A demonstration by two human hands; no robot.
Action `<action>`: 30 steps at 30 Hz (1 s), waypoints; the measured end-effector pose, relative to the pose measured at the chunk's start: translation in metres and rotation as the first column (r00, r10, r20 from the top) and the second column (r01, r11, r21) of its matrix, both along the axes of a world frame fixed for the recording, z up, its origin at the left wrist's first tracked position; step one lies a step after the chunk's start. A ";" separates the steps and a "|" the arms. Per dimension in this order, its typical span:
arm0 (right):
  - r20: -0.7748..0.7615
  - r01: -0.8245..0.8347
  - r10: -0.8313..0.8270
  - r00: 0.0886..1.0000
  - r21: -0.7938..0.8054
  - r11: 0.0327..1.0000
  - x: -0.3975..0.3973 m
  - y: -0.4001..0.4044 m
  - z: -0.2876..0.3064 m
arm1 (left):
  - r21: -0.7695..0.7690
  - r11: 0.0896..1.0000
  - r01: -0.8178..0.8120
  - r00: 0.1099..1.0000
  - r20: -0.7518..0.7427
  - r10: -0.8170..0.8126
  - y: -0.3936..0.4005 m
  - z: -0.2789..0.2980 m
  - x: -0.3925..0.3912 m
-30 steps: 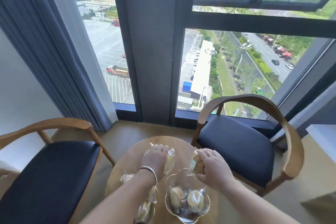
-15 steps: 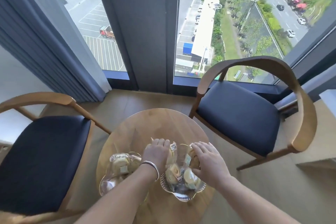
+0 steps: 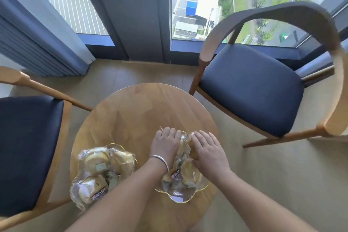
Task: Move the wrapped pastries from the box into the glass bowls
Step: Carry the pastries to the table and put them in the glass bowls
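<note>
Both hands are down in the right bowl (image 3: 181,197), side by side and nearly touching. The left hand (image 3: 165,144) lies knuckles up over a wrapped pastry (image 3: 181,146), fingers bent down onto its crinkled film at the far rim; whether they pinch it or only press it I cannot tell. The right hand (image 3: 208,151) has its fingers curled over another pastry (image 3: 192,142), which shows just past the fingertips, and seems to hold it down into the bowl. A bracelet (image 3: 160,159) rings the left wrist.

The risk, as I judge it, is in the pile. The right bowl already holds several pastries stacked to its wavy rim, and the two under the hands sit at the far edge. Slick wrappers could slide when the hands lift, and one could tip over the rim onto the table (image 3: 135,111). Pressing hard could also shove the light glass bowl along the wood.

The left bowl (image 3: 120,147) stands just beside it, heaped with its own pastries (image 3: 98,162) under the left forearm. No box is in view. A chair (image 3: 250,84) stands at either side of the round table, by the window.
</note>
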State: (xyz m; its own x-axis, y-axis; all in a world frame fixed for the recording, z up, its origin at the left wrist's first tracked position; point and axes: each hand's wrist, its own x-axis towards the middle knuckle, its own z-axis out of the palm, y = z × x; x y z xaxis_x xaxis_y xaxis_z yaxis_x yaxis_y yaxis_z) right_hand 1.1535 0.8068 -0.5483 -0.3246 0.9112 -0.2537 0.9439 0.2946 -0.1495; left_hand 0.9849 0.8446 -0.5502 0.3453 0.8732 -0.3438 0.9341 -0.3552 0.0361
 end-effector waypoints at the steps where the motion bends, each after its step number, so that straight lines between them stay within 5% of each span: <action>1: 0.000 0.007 -0.007 1.000 0.014 1.000 -0.001 0.001 -0.004 | 0.002 1.000 0.001 1.000 0.009 -0.001 -0.001 -0.005 -0.001; 5: -0.006 0.015 -0.014 1.000 0.041 0.999 -0.003 0.001 -0.015 | -0.033 0.997 0.067 0.997 0.052 -0.065 -0.004 -0.017 -0.009; 11: -0.085 0.006 -0.001 0.996 0.051 0.999 0.003 -0.004 -0.004 | -0.041 0.998 -0.039 0.991 0.127 0.044 -0.027 -0.006 -0.036; 18: -0.164 0.369 -0.387 0.907 -0.131 0.920 0.005 -0.005 0.004 | -0.056 0.986 -0.159 0.963 0.210 0.167 -0.039 0.003 -0.055; 30: -0.114 0.366 -0.384 0.916 -0.147 0.919 -0.010 -0.008 -0.005 | -0.117 0.933 -0.339 0.908 0.219 0.357 -0.060 -0.016 -0.056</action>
